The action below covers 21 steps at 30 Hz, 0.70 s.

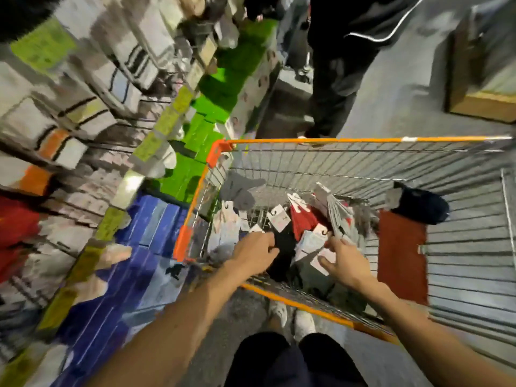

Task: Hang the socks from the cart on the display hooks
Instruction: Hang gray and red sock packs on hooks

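Hands [255, 250] in cart [307, 140] | grips among socks [303, 219] unclear | display [83, 113] blurred

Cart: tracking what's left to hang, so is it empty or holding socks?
Holding socks: the cart has a loose pile of carded socks in its near left part.

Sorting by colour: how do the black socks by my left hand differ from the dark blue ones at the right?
The black socks lie in the heap beside the left hand; the dark blue socks lie alone on the wire of the cart. The black pair lies stretched out, the dark blue pair bunched. Both bear a card tag.
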{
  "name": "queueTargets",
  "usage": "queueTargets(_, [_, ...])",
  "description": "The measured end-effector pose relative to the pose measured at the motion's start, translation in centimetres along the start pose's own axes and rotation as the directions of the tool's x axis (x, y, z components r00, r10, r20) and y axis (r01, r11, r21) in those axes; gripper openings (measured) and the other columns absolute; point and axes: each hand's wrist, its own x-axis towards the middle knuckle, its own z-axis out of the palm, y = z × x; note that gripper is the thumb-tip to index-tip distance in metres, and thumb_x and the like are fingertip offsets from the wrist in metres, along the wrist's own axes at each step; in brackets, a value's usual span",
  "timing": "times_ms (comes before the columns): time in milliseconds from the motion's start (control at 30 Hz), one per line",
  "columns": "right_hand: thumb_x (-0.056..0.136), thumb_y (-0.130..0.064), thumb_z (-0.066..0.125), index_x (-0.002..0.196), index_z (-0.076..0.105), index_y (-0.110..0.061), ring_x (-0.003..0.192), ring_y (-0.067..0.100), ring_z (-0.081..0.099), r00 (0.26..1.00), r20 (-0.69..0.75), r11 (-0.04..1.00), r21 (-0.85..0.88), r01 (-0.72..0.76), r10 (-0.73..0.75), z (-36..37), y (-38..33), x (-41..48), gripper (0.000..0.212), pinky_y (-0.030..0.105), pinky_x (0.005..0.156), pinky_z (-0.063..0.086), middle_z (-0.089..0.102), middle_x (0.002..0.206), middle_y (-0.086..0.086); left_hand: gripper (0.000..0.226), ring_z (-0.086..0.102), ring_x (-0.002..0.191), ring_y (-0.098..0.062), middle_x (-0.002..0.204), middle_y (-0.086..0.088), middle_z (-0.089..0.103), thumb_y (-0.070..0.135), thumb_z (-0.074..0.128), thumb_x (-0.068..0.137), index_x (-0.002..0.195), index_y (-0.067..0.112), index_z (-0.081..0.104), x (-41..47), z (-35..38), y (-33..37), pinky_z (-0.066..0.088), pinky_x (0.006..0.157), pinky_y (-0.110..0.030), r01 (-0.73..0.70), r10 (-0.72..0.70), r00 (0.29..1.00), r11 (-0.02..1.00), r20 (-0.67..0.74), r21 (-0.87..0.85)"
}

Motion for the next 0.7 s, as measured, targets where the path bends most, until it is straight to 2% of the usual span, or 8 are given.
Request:
queueTargets(133, [0.093,-0.034,0.066,0.136,0.047,-0.011,0.119,0.032,0.058,0.977,0.014,0.975,0.063,-0.213,0.212,0.4,3.5,3.6,0.052,0.038,0.096,0.044,0.054,0.138,0.014,0.038,0.058,0.118,-0.028,0.127,-0.007,0.062,0.040,0.057,0.097,0.127,0.016,0.059,7.9,3.9,-0.5,0.049,0.089,-0.034,0.041,-0.024,0.991,0.991,0.130,-0.126])
queueTargets(300, [0.094,-0.034,0.066,0.151,0.028,-0.007,0.136,0.035,0.042,0.945,-0.025,0.938,0.132,-0.320,0.326,0.6,5.9,10.0,0.074,0.040,0.107,0.036,0.043,0.148,0.020,0.057,0.053,0.128,-0.031,0.141,-0.009,0.056,0.047,0.058,0.097,0.141,0.012,0.050,16.3,7.6,-1.1,0.043,0.105,-0.038,0.258,-0.180,0.953,0.904,0.243,-0.340])
queueTargets(400, [0.084,-0.042,0.076,0.154,0.018,0.001,0.145,0.033,0.030,0.946,-0.069,0.939,0.159,-0.304,0.317,0.9,7.2,14.2,0.100,0.038,0.118,0.026,0.031,0.157,0.021,0.036,0.058,0.113,-0.026,0.117,-0.009,0.065,0.050,0.060,0.094,0.107,0.017,0.064,20.8,9.5,-0.7,0.043,0.096,-0.033,0.349,-0.274,0.935,0.818,0.224,-0.457])
queueTargets(467, [0.077,-0.046,0.081,0.156,0.015,-0.002,0.146,0.031,0.029,0.951,-0.086,0.943,0.179,-0.280,0.298,1.0,8.0,16.9,0.112,0.038,0.118,0.027,0.031,0.157,0.018,0.026,0.054,0.103,-0.021,0.095,-0.001,0.056,0.048,0.060,0.095,0.093,0.022,0.058,23.5,10.1,0.1,0.037,0.084,-0.028,0.375,-0.315,0.927,0.747,0.205,-0.549])
queueTargets(500, [0.077,-0.045,0.082,0.156,0.016,-0.004,0.145,0.031,0.030,0.952,-0.081,0.942,0.191,-0.275,0.294,1.1,8.3,18.2,0.111,0.038,0.118,0.027,0.033,0.156,0.017,0.032,0.053,0.109,-0.023,0.103,0.001,0.058,0.047,0.060,0.095,0.106,0.018,0.060,24.8,10.3,0.5,0.037,0.087,-0.029,0.394,-0.336,0.918,0.697,0.213,-0.599])
queueTargets(567, [0.081,-0.044,0.079,0.153,0.028,-0.007,0.142,0.032,0.036,0.953,-0.043,0.939,0.194,-0.285,0.299,1.5,9.2,20.5,0.096,0.041,0.117,0.031,0.041,0.151,0.017,0.066,0.045,0.133,-0.028,0.141,-0.007,0.051,0.050,0.062,0.093,0.143,0.010,0.047,26.9,10.6,1.5,0.035,0.105,-0.034,0.426,-0.391,0.895,0.603,0.215,-0.675])
queueTargets(667, [0.090,-0.041,0.067,0.132,0.053,-0.008,0.128,0.037,0.049,0.957,-0.039,0.950,0.140,-0.280,0.288,2.1,10.3,22.5,0.055,0.044,0.105,0.043,0.058,0.132,0.018,0.088,0.033,0.144,-0.031,0.157,-0.014,0.035,0.057,0.066,0.087,0.154,0.011,0.031,29.0,11.3,2.9,0.029,0.114,-0.039,0.478,-0.452,0.854,0.489,0.257,-0.729])
queueTargets(700, [0.091,-0.043,0.062,0.129,0.056,-0.008,0.128,0.037,0.049,0.956,-0.047,0.951,0.131,-0.281,0.289,2.1,10.6,22.8,0.051,0.045,0.104,0.043,0.060,0.130,0.018,0.089,0.033,0.144,-0.031,0.157,-0.014,0.035,0.056,0.066,0.087,0.154,0.010,0.030,29.6,11.5,3.2,0.029,0.114,-0.040,0.503,-0.464,0.838,0.452,0.287,-0.737])
